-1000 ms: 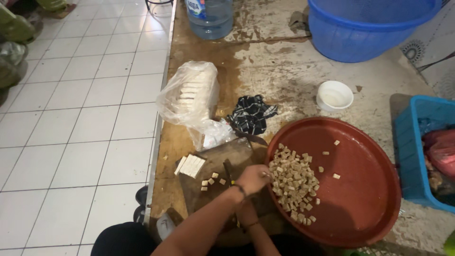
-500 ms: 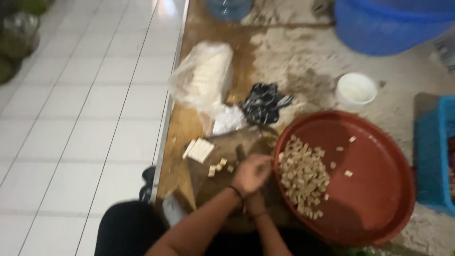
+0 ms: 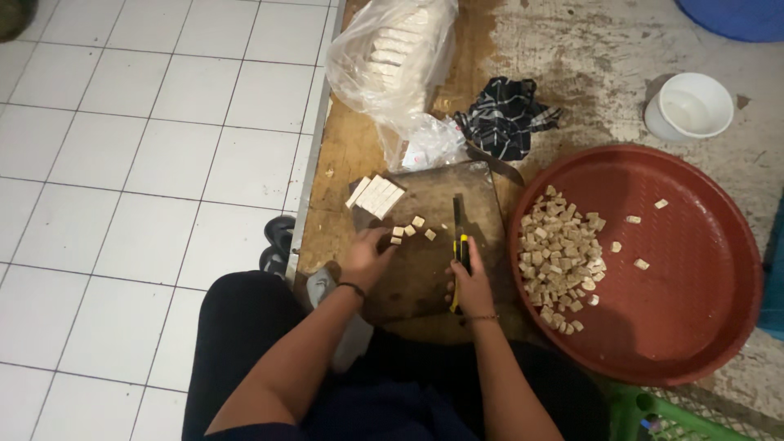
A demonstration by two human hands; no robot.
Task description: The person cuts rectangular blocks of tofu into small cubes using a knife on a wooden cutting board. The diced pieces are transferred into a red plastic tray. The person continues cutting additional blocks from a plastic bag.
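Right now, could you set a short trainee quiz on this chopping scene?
1. True or false: the right hand holds a knife.
2. Where is the big heap of cubes? A) white bowl B) red tray C) plastic bag
3. What is the left hand nearest to on the board?

Key: 1. True. 2. B, the red tray. 3. A few loose cubes, just beyond its fingertips, with a sliced block further off.

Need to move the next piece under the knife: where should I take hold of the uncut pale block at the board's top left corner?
Pinch the pale block across its long sides, coming with the left hand from the near side. It lies flat at the cutting board corner, clear of the loose cubes.
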